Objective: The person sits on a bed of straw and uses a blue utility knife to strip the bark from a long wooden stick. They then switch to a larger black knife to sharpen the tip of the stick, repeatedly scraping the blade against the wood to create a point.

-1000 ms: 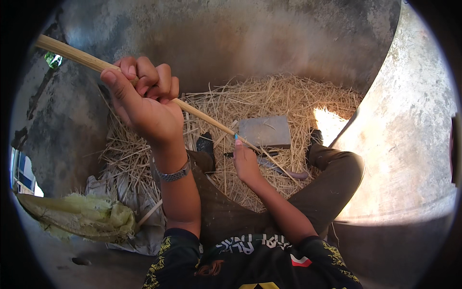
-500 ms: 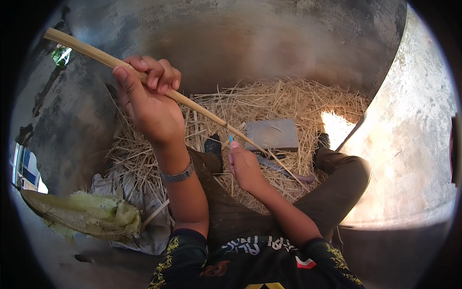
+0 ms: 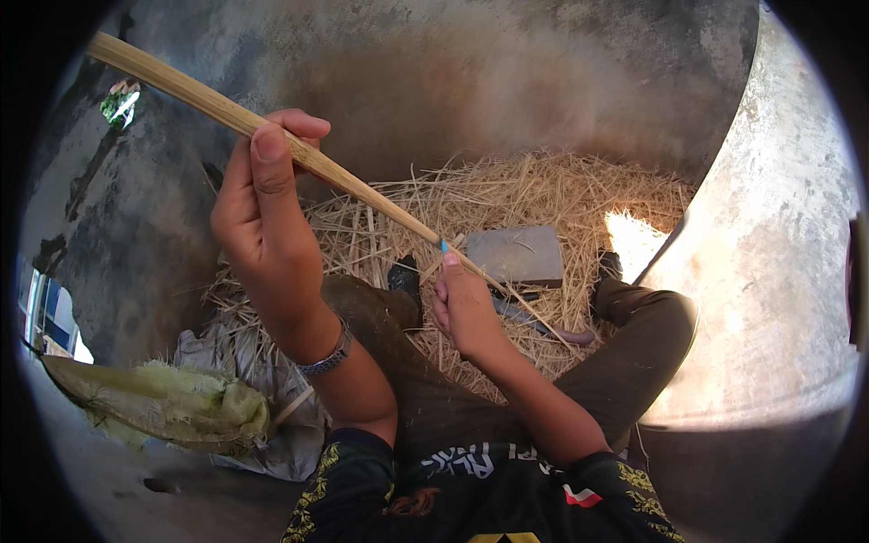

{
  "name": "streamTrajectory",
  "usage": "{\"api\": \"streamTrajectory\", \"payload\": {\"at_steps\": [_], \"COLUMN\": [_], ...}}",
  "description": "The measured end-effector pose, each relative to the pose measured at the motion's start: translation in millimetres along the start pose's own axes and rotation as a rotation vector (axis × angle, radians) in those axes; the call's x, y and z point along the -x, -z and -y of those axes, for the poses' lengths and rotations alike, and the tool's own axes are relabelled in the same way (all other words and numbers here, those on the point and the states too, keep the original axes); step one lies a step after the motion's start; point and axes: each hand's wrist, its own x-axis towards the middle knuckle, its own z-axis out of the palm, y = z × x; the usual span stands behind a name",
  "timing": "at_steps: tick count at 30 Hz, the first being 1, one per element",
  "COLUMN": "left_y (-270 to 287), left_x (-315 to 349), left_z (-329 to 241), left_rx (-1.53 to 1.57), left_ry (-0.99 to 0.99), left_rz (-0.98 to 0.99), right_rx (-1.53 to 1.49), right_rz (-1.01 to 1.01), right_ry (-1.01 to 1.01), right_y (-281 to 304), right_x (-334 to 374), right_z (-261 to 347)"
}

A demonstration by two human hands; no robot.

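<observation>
- While our left hand pinches the long stick, our right hand curls beside it, near a small blue thing; we cannot tell what it grips.
- The stick slants down over the straw, by the gray block.
- We seem to be working along the stick; next needs a steady left pinch.

Straw is spread before the wall. On it, the block is set between the feet, with the tool laid nearer. Above, the stick is held aslant in the left hand, directed past the right hand. The bundle is placed left of the sheet.
</observation>
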Motion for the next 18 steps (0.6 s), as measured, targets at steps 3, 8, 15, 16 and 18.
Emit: {"api": "streamTrajectory", "payload": {"at_steps": [3,8,15,16,18], "left_y": [-10,-11,10,10,2], "left_x": [1,7,-1,2,5], "left_z": [-1,-14,-9,-9,-12], "left_rx": [0.052,0.001,0.052,0.072,-0.013], "left_ry": [0.013,0.06,0.032,0.037,0.04], "left_rz": [-0.026,-0.055,0.012,0.024,-0.01], "right_rx": [-0.029,-0.011,-0.305,-0.298,-0.133], "right_rz": [-0.034,0.058,0.013,0.014,0.023], "right_ry": [0.002,0.29,-0.138,-0.173,0.085], "right_y": [-4,-25,10,7,-11], "right_x": [11,19,9,14,20], "right_z": [12,27,-9,-4,9]}}
